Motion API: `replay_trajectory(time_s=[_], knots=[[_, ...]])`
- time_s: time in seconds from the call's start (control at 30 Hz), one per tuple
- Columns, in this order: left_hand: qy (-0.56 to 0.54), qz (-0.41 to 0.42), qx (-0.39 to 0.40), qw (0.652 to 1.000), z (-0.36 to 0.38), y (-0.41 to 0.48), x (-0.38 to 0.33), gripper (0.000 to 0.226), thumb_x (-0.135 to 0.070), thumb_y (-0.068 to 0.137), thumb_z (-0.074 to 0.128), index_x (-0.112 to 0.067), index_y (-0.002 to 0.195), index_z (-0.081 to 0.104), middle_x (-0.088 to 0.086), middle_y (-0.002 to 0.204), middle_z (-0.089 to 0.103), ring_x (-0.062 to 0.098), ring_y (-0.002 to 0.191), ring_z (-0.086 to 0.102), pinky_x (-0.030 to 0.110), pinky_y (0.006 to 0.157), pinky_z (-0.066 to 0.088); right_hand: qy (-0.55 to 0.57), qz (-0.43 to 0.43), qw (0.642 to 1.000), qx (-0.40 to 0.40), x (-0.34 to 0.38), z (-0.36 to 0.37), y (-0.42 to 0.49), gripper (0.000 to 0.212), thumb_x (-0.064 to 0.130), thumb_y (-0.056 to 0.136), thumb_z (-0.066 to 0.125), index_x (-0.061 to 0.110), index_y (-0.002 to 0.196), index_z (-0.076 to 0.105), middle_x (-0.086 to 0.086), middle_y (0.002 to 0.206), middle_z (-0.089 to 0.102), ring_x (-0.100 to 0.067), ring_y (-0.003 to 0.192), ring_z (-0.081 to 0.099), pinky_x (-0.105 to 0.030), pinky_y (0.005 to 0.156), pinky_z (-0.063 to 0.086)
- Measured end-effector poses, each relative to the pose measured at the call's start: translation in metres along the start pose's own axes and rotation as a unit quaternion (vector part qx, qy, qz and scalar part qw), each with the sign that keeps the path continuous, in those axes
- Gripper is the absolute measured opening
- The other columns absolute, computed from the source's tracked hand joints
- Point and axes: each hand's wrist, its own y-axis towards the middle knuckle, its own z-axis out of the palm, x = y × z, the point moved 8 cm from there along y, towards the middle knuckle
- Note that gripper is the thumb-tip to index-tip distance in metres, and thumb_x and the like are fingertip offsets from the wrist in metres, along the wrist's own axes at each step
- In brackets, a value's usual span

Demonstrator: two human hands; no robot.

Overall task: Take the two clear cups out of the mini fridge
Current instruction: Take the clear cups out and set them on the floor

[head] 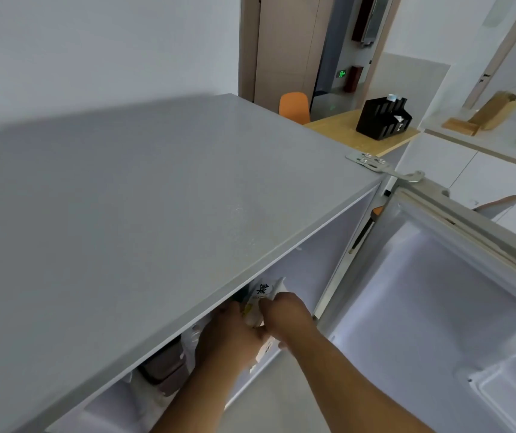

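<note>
both hands, left hand (234, 332) and right hand (284, 310), held 1 printed cup (263, 295) inside the fridge (156, 198); its low top edge could knock the cup loose.

Matt grey fridge top (156, 198), bare metal hinge (381, 165), wooden counter (344, 129)

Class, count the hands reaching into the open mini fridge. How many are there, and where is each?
2. The left hand is under the fridge's top edge, left of a printed cup. The right hand grips that cup from the right. Fingertips and any second cup are hidden.
</note>
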Motion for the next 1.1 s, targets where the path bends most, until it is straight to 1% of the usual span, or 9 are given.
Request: replay_trajectory(time_s=[0.2, 0.3, 0.4, 0.47, 0.57, 0.77, 0.93, 1.03, 1.1], knots=[[-0.179, 0.012, 0.089, 0.980, 0.037, 0.000, -0.015, 0.075, -0.067, 0.060, 0.077, -0.027, 0.121, 0.060, -0.007, 0.108, 0.073, 0.018, 0.100, 0.069, 0.034, 0.084, 0.057, -0.050, -0.021, 0.998, -0.041, -0.009, -0.022, 0.011, 0.026, 0.034, 0.099, 0.049, 0.020, 0.078, 0.054, -0.003, 0.079, 0.059, -0.019, 0.069, 0.058, -0.030, 0.055, 0.041], [-0.280, 0.001, 0.102, 0.955, 0.053, 0.003, -0.021, 0.066, -0.051, 0.061, 0.088, -0.029, 0.117, 0.060, -0.014, 0.101, 0.071, 0.008, 0.096, 0.068, 0.016, 0.073, 0.052, -0.093, -0.050, 0.993, -0.062, -0.008, -0.031, 0.021, 0.023, 0.033, 0.100, 0.048, 0.023, 0.079, 0.052, 0.003, 0.076, 0.055, -0.010, 0.065, 0.053, -0.026, 0.049, 0.035], [-0.395, -0.032, 0.099, 0.913, 0.065, 0.007, -0.022, 0.096, -0.053, 0.043, 0.088, -0.031, 0.130, 0.052, -0.011, 0.117, 0.070, 0.008, 0.105, 0.068, 0.022, 0.081, 0.055, -0.109, -0.082, 0.988, -0.078, -0.002, -0.038, 0.030, 0.021, 0.032, 0.102, 0.046, 0.023, 0.085, 0.054, 0.003, 0.077, 0.055, -0.011, 0.065, 0.053, -0.025, 0.047, 0.033], [-0.443, -0.043, 0.093, 0.891, 0.070, 0.007, -0.024, 0.096, -0.045, 0.054, 0.093, -0.033, 0.136, 0.046, -0.017, 0.114, 0.065, -0.004, 0.095, 0.063, 0.013, 0.068, 0.050, -0.121, -0.107, 0.983, -0.091, 0.003, -0.041, 0.035, 0.021, 0.031, 0.104, 0.046, 0.022, 0.088, 0.055, -0.003, 0.084, 0.059, -0.019, 0.068, 0.056, -0.027, 0.048, 0.033], [-0.472, -0.051, 0.062, 0.878, 0.077, 0.012, -0.027, 0.083, -0.029, 0.076, 0.090, -0.031, 0.143, 0.041, -0.018, 0.114, 0.059, -0.011, 0.089, 0.056, 0.012, 0.067, 0.046, -0.122, -0.139, 0.977, -0.109, 0.008, -0.042, 0.042, 0.022, 0.031, 0.106, 0.045, 0.018, 0.108, 0.061, -0.011, 0.096, 0.064, -0.026, 0.075, 0.061, -0.028, 0.055, 0.038], [-0.547, -0.049, 0.022, 0.835, 0.083, 0.021, -0.032, 0.054, -0.020, 0.083, 0.084, -0.037, 0.123, 0.053, -0.028, 0.106, 0.068, -0.008, 0.102, 0.064, 0.016, 0.082, 0.051, -0.120, -0.152, 0.976, -0.100, 0.011, -0.038, 0.052, 0.028, 0.030, 0.106, 0.044, 0.019, 0.126, 0.060, -0.015, 0.107, 0.063, -0.030, 0.084, 0.061, -0.032, 0.068, 0.046], [-0.596, -0.041, 0.012, 0.802, 0.076, 0.026, -0.039, 0.060, -0.019, 0.090, 0.077, -0.026, 0.143, 0.050, -0.007, 0.134, 0.064, 0.012, 0.120, 0.063, 0.041, 0.104, 0.051, -0.083, -0.159, 0.978, -0.104, 0.013, -0.037, 0.045, 0.029, 0.022, 0.100, 0.050, 0.018, 0.127, 0.060, -0.013, 0.105, 0.061, -0.029, 0.083, 0.061, -0.030, 0.061, 0.043], [-0.572, -0.064, 0.003, 0.818, 0.073, 0.031, -0.034, 0.054, -0.011, 0.098, 0.067, -0.031, 0.143, 0.044, -0.010, 0.127, 0.059, 0.019, 0.123, 0.059, 0.046, 0.107, 0.049, -0.076, -0.176, 0.975, -0.112, 0.014, -0.037, 0.038, 0.027, 0.014, 0.099, 0.049, 0.013, 0.123, 0.060, -0.013, 0.103, 0.061, -0.029, 0.082, 0.060, -0.031, 0.062, 0.046], [-0.608, -0.062, 0.002, 0.792, 0.069, 0.031, -0.037, 0.052, -0.002, 0.098, 0.063, -0.034, 0.135, 0.045, -0.010, 0.124, 0.062, 0.022, 0.127, 0.059, 0.051, 0.110, 0.047, -0.074, -0.178, 0.974, -0.119, 0.012, -0.039, 0.034, 0.023, 0.012, 0.099, 0.048, 0.013, 0.119, 0.060, -0.013, 0.103, 0.063, -0.028, 0.083, 0.060, -0.033, 0.064, 0.046]])
